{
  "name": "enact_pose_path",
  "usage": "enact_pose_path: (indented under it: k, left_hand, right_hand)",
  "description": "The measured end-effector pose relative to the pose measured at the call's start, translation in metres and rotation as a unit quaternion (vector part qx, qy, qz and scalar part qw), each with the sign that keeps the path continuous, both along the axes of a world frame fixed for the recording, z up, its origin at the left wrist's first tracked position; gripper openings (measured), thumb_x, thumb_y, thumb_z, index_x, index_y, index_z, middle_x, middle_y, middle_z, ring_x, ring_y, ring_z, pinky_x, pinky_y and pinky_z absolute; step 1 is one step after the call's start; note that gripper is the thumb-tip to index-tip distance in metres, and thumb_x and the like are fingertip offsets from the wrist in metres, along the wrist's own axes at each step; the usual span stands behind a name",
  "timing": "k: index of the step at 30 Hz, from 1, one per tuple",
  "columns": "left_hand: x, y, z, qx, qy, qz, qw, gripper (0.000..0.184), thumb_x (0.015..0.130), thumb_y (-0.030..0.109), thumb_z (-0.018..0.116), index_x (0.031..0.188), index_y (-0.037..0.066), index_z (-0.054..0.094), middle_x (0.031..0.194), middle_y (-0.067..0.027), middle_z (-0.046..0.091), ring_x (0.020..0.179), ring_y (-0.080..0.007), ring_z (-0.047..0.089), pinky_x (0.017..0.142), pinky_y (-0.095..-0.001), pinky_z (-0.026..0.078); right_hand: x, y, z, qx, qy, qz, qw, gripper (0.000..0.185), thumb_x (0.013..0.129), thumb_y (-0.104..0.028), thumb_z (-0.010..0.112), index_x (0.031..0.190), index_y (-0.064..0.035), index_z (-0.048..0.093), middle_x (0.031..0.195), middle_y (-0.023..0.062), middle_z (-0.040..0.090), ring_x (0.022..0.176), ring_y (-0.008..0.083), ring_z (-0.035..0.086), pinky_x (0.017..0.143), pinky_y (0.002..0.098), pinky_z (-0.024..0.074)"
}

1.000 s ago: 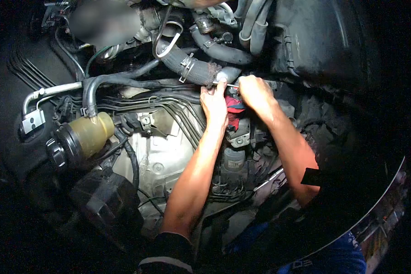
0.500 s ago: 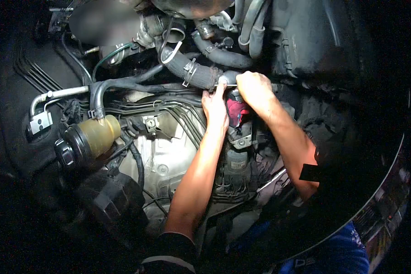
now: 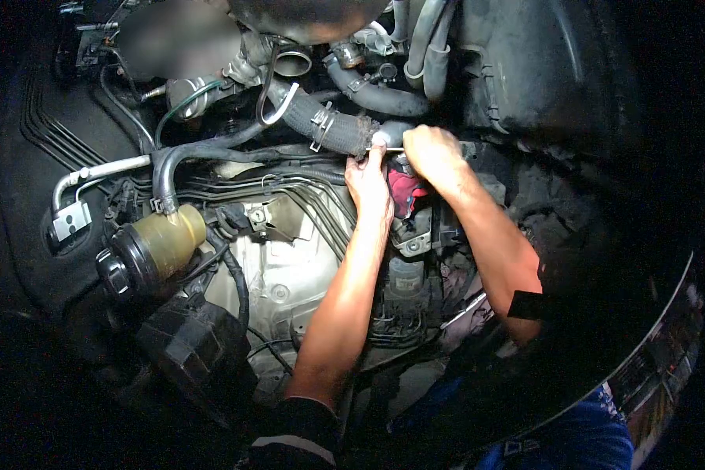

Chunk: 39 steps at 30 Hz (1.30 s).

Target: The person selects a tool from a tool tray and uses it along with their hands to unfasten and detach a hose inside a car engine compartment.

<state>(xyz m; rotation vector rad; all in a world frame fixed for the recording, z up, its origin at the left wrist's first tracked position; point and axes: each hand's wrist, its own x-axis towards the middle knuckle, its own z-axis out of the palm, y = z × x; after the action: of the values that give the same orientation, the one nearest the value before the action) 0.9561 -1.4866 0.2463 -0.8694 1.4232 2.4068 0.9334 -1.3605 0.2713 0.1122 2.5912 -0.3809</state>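
In the head view, my right hand (image 3: 435, 153) is closed in a fist around one end of a thin, bright metal tool (image 3: 396, 149). Most of that tool is hidden inside the fist. My left hand (image 3: 368, 184) has its thumb raised at the tool's other end, fingers curled; what they pinch is hidden. Both hands are at the frayed right end of a thick ribbed black hose (image 3: 341, 131), beside a smooth grey pipe piece (image 3: 393, 131). A wire hose clamp (image 3: 321, 128) sits around the hose. Just below the hands lies a crumpled red cloth (image 3: 405, 192).
A yellowed fluid reservoir (image 3: 168, 237) with a black cap stands at the left. Several thin metal lines (image 3: 305, 200) run behind my left forearm. An open round pipe end (image 3: 293, 63) and a curved hose (image 3: 384, 98) are above. A dark panel (image 3: 525, 70) stands at upper right.
The view has shifted slightly, so the engine parts at left and top appear a little moved. Both hands keep their place at the hose end, with the metal tool still between them.
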Motion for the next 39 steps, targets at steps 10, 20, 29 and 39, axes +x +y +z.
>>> enact_pose_path:
  k: [10, 20, 29, 39]
  left_hand:
    - [-0.004, 0.000, 0.000, 0.013, 0.007, -0.003, 1.000, 0.046, 0.089, 0.010, 0.072, 0.124, -0.009, 0.048, 0.116, -0.0165, 0.063, 0.103, -0.0216, 0.061, 0.095, -0.0312, 0.048]
    - [-0.001, -0.008, -0.004, 0.106, -0.005, 0.024, 0.994, 0.046, 0.089, 0.010, 0.070, 0.127, -0.004, 0.047, 0.124, -0.0140, 0.056, 0.114, -0.0227, 0.056, 0.103, -0.0372, 0.045]
    - [-0.004, -0.009, -0.003, 0.072, -0.024, 0.007, 0.997, 0.045, 0.088, 0.010, 0.070, 0.123, -0.007, 0.047, 0.118, -0.0153, 0.058, 0.109, -0.0229, 0.058, 0.100, -0.0373, 0.047]
    - [-0.004, -0.005, -0.008, 0.037, -0.016, -0.001, 0.999, 0.043, 0.091, 0.012, 0.068, 0.124, -0.003, 0.046, 0.114, -0.0132, 0.061, 0.100, -0.0210, 0.063, 0.091, -0.0365, 0.055]
  right_hand:
    - [0.008, 0.016, 0.016, -0.058, 0.059, 0.059, 0.995, 0.025, 0.093, -0.027, 0.055, 0.096, -0.0078, 0.071, 0.092, 0.0197, 0.072, 0.087, 0.0359, 0.071, 0.077, 0.0482, 0.0560]
    - [0.010, 0.003, 0.055, -0.061, 0.140, 0.080, 0.985, 0.025, 0.092, -0.033, 0.060, 0.089, -0.0120, 0.072, 0.071, 0.0170, 0.068, 0.068, 0.0348, 0.069, 0.062, 0.0454, 0.0546]
    - [0.003, 0.004, 0.038, -0.087, 0.079, 0.034, 0.993, 0.024, 0.088, -0.027, 0.059, 0.088, -0.0087, 0.074, 0.080, 0.0185, 0.071, 0.073, 0.0346, 0.071, 0.070, 0.0468, 0.0562]
    - [-0.013, -0.002, 0.046, -0.056, 0.070, 0.058, 0.994, 0.027, 0.086, -0.031, 0.061, 0.084, -0.0081, 0.075, 0.080, 0.0178, 0.072, 0.077, 0.0336, 0.072, 0.073, 0.0452, 0.0569]
